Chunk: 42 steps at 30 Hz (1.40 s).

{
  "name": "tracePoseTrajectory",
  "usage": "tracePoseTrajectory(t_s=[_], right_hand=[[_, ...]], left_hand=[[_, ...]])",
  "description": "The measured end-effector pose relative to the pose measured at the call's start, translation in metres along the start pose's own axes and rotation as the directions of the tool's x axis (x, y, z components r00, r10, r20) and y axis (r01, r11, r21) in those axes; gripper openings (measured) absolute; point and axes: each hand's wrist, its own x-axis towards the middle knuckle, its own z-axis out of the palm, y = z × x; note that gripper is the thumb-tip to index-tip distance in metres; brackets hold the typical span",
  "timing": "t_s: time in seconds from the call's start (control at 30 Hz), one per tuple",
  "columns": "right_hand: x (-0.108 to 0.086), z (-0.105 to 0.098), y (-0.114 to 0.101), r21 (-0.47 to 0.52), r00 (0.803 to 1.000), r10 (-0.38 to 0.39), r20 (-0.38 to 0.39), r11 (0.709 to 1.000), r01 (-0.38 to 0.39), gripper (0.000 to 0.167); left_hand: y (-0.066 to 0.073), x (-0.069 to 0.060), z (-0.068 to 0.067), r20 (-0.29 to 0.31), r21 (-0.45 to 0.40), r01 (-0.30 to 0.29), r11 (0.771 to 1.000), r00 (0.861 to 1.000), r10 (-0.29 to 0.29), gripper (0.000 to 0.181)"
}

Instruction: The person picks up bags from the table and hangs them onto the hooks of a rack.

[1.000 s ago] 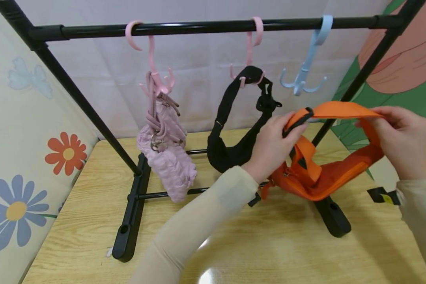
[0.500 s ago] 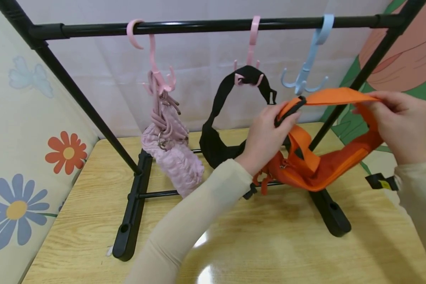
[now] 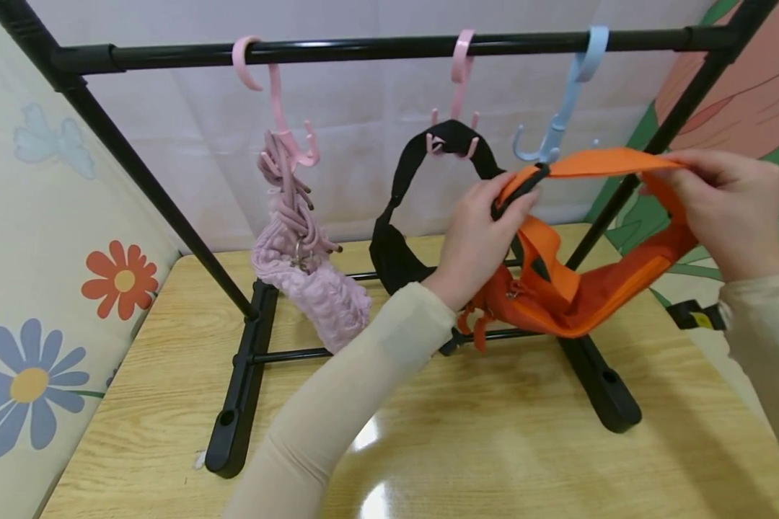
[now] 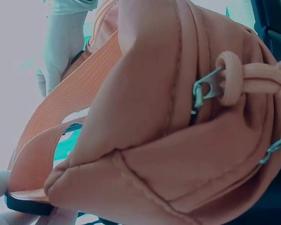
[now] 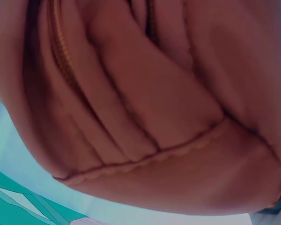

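An orange zippered waist bag (image 3: 606, 313) hangs in the air between both hands, in front of the rack's right side. My left hand (image 3: 470, 241) pinches its strap by a black buckle (image 3: 522, 189). The strap's other end is gripped by my right hand (image 3: 730, 209). Behind the strap hangs a blue hook (image 3: 563, 108), its lower prongs partly covered in the head view. In the left wrist view, the bag (image 4: 145, 93) shows a zip pull with a cord loop. The right wrist view is mostly filled by the bag's folded side (image 5: 154, 93).
A black bar (image 3: 363, 50) carries the hooks. A black strapped bag (image 3: 396, 252) hangs on a pink hook (image 3: 461, 65), partly behind my left hand. Further left, a lilac quilted bag (image 3: 318, 295) hangs from another pink hook (image 3: 282, 130). The rack stands on a wooden table (image 3: 493, 447).
Both hands have raised the orange waist bag and shifted it slightly left, so its strap overlaps the blue hook's lower prongs. The black bag and the lilac bag have swung a little.
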Motion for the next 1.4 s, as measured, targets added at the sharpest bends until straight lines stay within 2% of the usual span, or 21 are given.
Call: tracePoseTrajectory(t_s=[0.17, 0.4, 0.63, 0.83, 1.13, 1.4], right_hand=[[0.004, 0.003, -0.002, 0.015, 1.000, 0.010, 0.022, 1.000, -0.010, 0.033], [0.012, 0.006, -0.006, 0.066, 0.998, 0.015, 0.055, 0.998, -0.019, 0.031], [0.022, 0.007, -0.010, 0.119, 0.996, 0.036, 0.077, 0.992, -0.045, 0.032], [0.030, 0.006, -0.014, 0.114, 0.989, 0.097, 0.115, 0.987, -0.110, 0.032], [0.041, 0.006, -0.016, 0.102, 0.980, 0.101, 0.170, 0.988, -0.119, 0.037], [0.047, 0.006, -0.016, 0.089, 0.969, 0.116, 0.220, 0.986, -0.138, 0.042]], left_hand=[[0.001, 0.003, -0.004, -0.016, -0.018, -0.011, 1.000, 1.000, 0.011, 0.037], [0.003, 0.007, -0.008, -0.062, 0.004, -0.032, 0.999, 0.998, 0.032, 0.037], [0.004, 0.013, -0.010, -0.077, 0.002, -0.035, 0.999, 0.996, 0.035, 0.037], [0.005, 0.016, -0.012, -0.076, 0.022, -0.023, 0.999, 0.997, 0.025, 0.037], [0.005, 0.019, -0.014, -0.069, 0.002, -0.008, 1.000, 0.998, 0.008, 0.036], [0.005, 0.018, -0.014, -0.040, -0.001, 0.033, 0.999, 0.999, -0.033, 0.031]])
